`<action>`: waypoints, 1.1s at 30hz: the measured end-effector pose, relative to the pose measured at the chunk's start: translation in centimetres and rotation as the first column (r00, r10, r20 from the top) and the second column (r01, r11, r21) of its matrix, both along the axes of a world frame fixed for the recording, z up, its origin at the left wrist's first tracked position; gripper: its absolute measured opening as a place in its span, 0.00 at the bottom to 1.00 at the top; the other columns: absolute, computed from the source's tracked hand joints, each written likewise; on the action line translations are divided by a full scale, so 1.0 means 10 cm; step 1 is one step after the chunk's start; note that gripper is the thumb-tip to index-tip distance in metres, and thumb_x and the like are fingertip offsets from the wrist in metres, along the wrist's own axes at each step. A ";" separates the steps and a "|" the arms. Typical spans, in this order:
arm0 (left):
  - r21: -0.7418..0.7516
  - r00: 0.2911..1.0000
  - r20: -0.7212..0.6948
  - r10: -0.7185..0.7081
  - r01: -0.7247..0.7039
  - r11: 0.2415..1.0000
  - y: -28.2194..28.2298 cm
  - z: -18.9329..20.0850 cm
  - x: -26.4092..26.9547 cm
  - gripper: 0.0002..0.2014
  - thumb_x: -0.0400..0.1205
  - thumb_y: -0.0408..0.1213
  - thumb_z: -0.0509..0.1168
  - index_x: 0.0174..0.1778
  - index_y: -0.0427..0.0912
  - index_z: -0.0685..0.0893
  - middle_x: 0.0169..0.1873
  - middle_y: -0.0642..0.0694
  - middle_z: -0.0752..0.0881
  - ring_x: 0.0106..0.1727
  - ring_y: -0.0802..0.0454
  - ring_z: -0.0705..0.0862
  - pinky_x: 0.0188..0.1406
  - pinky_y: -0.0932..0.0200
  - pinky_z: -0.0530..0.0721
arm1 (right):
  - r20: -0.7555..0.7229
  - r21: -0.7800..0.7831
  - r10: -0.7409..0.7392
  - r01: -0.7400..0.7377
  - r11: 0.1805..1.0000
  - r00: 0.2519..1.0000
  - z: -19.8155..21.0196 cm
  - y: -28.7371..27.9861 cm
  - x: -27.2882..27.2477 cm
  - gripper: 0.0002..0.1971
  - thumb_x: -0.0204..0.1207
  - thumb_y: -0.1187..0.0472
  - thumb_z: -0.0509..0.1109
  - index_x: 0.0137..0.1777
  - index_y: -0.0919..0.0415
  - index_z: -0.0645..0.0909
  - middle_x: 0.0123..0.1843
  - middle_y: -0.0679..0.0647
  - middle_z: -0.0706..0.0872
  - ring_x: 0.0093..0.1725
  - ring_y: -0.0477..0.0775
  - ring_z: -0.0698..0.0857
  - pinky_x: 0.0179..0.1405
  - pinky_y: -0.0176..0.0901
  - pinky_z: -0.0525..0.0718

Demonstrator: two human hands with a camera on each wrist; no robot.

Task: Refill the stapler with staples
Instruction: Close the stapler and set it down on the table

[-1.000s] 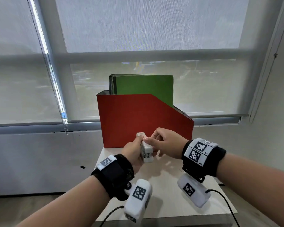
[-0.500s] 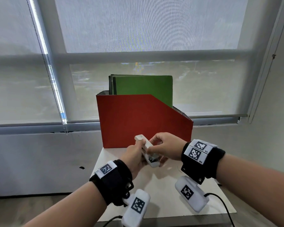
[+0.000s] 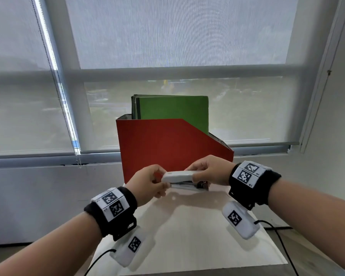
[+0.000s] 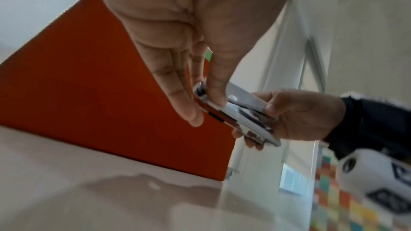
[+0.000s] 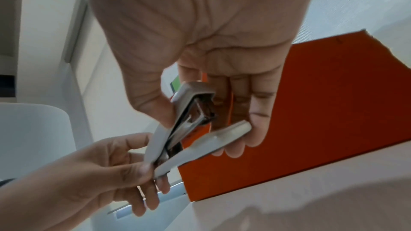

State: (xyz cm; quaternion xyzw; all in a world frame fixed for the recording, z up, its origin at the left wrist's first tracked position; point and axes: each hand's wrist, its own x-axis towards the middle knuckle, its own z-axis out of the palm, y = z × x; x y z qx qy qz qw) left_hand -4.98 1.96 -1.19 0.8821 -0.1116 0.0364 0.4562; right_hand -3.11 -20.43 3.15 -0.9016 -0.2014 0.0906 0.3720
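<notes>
**Stapler held in both hands above the desk**

From the head camera I see the white stapler [image 3: 179,175] lying roughly level in the air, just in front of the red magazine file [image 3: 163,148] and above the pale desk [image 3: 197,236]. My left hand [image 3: 147,184] pinches its left end and my right hand [image 3: 209,172] grips its right end, thumb below and fingers over the top. The white top cover sits slightly apart from the metal part beneath it. Green folders [image 3: 173,110] stand in the file, with a roller blind [image 3: 177,32] behind. Both wrist bands [image 3: 113,204] carry black-and-white square markers; beside them are tiny characters that I cannot read.

From the left wrist camera, my left hand [image 4: 189,45] closes thumb and fingers [image 4: 184,104] on the stapler's [image 4: 240,111] near end, where a shiny metal part shows. The right hand [image 4: 298,115] wraps the far end. The picture is blurred, so I can read no brand on the stapler. The red file [image 4: 100,94] fills the background, standing on the desk [image 4: 89,191].

From the right wrist camera, my right hand [image 5: 211,50] holds the stapler [image 5: 189,129] with its two white arms spread apart in a V, the metal magazine visible inside the upper arm. The thumb presses one arm, the fingers [image 5: 253,120] back the other. The left hand [image 5: 111,168] pinches the end where the arms meet. I cannot tell whether staples sit inside.
</notes>
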 end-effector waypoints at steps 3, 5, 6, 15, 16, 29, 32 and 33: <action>0.318 0.999 0.018 0.030 -0.034 0.947 -0.03 -0.01 0.17 0.10 0.75 0.41 0.74 0.48 0.45 0.84 0.40 0.48 0.90 0.39 0.52 0.86 0.43 0.55 0.88 | 0.004 -0.059 -0.034 0.034 0.998 0.999 -0.01 -0.02 0.14 0.10 0.68 0.64 0.74 0.50 0.57 0.90 0.37 0.51 0.89 0.32 0.43 0.83 0.36 0.32 0.81; 0.439 0.998 0.034 0.058 -0.067 0.896 -0.06 -0.04 0.28 0.12 0.74 0.43 0.74 0.50 0.44 0.85 0.45 0.48 0.88 0.43 0.52 0.83 0.44 0.57 0.84 | -0.007 -0.104 -0.060 0.059 0.993 0.998 -0.06 -0.02 0.26 0.08 0.65 0.62 0.77 0.45 0.55 0.90 0.39 0.53 0.90 0.36 0.47 0.84 0.42 0.39 0.83; 0.465 0.997 0.028 0.069 -0.075 0.882 -0.08 -0.07 0.34 0.12 0.74 0.43 0.74 0.50 0.44 0.85 0.46 0.49 0.87 0.43 0.52 0.82 0.43 0.58 0.83 | -0.008 -0.135 -0.070 0.068 0.989 0.998 -0.09 -0.02 0.31 0.08 0.64 0.61 0.78 0.45 0.55 0.90 0.39 0.53 0.90 0.37 0.48 0.85 0.45 0.42 0.84; 0.675 0.986 -0.106 0.126 -0.022 0.737 -0.24 -0.25 0.73 0.14 0.76 0.39 0.69 0.55 0.38 0.90 0.54 0.41 0.91 0.55 0.44 0.89 0.47 0.59 0.82 | -0.053 -0.265 -0.125 0.107 0.958 0.991 -0.46 0.07 0.71 0.12 0.63 0.60 0.81 0.48 0.58 0.90 0.40 0.52 0.88 0.39 0.51 0.84 0.37 0.39 0.80; 0.687 0.985 -0.109 0.132 -0.021 0.726 -0.25 -0.26 0.76 0.14 0.76 0.39 0.68 0.54 0.37 0.90 0.54 0.41 0.91 0.56 0.44 0.89 0.49 0.58 0.83 | -0.061 -0.267 -0.133 0.112 0.957 0.989 -0.47 0.08 0.74 0.13 0.63 0.61 0.81 0.48 0.58 0.90 0.40 0.52 0.88 0.39 0.51 0.84 0.36 0.38 0.79; 0.796 0.982 -0.110 0.154 -0.006 0.605 -0.31 -0.35 0.95 0.17 0.76 0.38 0.70 0.60 0.37 0.86 0.60 0.38 0.88 0.60 0.40 0.87 0.54 0.53 0.85 | -0.080 -0.271 -0.148 0.122 0.955 0.986 -0.65 0.11 0.92 0.13 0.62 0.63 0.82 0.48 0.60 0.90 0.39 0.54 0.89 0.39 0.52 0.85 0.40 0.40 0.82; 0.781 0.986 -0.090 0.138 -0.016 0.624 -0.25 -0.34 0.91 0.20 0.76 0.43 0.70 0.62 0.39 0.84 0.60 0.39 0.88 0.60 0.41 0.87 0.52 0.54 0.84 | -0.065 -0.250 -0.148 0.128 0.960 0.987 -0.66 0.09 0.90 0.18 0.62 0.64 0.81 0.54 0.58 0.89 0.44 0.54 0.90 0.43 0.51 0.85 0.41 0.38 0.81; 0.771 0.988 -0.078 0.133 -0.025 0.637 -0.22 -0.33 0.88 0.19 0.77 0.44 0.68 0.61 0.39 0.85 0.58 0.40 0.88 0.58 0.41 0.87 0.50 0.55 0.84 | -0.057 -0.236 -0.152 0.135 0.962 0.987 -0.68 0.07 0.90 0.19 0.63 0.64 0.81 0.55 0.57 0.88 0.45 0.52 0.89 0.44 0.51 0.85 0.40 0.37 0.81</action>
